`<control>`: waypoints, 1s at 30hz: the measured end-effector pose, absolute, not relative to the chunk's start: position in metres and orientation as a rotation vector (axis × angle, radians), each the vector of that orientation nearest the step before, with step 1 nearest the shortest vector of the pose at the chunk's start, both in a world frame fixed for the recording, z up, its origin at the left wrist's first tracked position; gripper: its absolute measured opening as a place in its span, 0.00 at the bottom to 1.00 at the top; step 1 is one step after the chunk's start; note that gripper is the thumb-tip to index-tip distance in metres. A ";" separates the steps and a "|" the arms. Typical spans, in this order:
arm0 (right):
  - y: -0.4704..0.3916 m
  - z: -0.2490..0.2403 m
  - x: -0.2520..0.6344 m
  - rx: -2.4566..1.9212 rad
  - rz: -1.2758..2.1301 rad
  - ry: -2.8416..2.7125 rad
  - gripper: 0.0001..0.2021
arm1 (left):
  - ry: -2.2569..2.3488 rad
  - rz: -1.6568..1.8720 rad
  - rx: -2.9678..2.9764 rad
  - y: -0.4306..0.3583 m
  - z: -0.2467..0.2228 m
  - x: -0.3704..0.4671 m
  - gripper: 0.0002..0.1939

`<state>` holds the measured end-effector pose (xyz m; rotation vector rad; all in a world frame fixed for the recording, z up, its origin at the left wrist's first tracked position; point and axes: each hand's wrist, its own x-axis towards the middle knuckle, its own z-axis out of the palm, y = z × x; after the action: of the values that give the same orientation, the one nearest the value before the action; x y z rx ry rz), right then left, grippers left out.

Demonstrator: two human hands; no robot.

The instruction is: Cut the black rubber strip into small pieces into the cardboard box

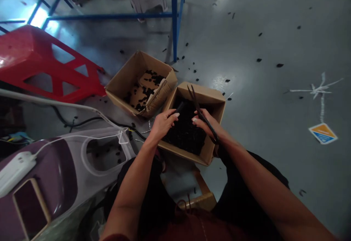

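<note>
Left hand (pixel 163 125) grips a small black piece (pixel 179 107) between thumb and fingers, above the near carton (pixel 211 94). Right hand (pixel 207 122) grasps a dark scissors-like tool (pixel 193 96), blades slightly parted, tips pointing away from you, just beside the piece. Best worked low over the carton, so offcuts land on the black heap (pixel 186 133); bits (pixel 279 65) litter the floor. Your left fingertips sit near the blades: pinch well back, bring the edge in squarely.
</note>
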<state>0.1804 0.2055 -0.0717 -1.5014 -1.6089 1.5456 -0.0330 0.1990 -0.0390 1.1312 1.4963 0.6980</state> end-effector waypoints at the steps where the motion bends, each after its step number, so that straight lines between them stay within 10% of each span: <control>1: 0.203 -0.072 0.181 -1.524 1.554 -1.671 0.24 | 1.532 0.698 1.140 0.199 -0.037 -0.037 0.23; 30: 0.192 -0.059 0.193 -1.299 1.845 -1.988 0.28 | 1.339 0.468 1.222 0.207 -0.024 -0.034 0.18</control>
<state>0.1934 0.1917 -0.0594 -1.2993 -1.9877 1.8451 -0.0345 0.2070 -0.0238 1.2216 1.3387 0.4678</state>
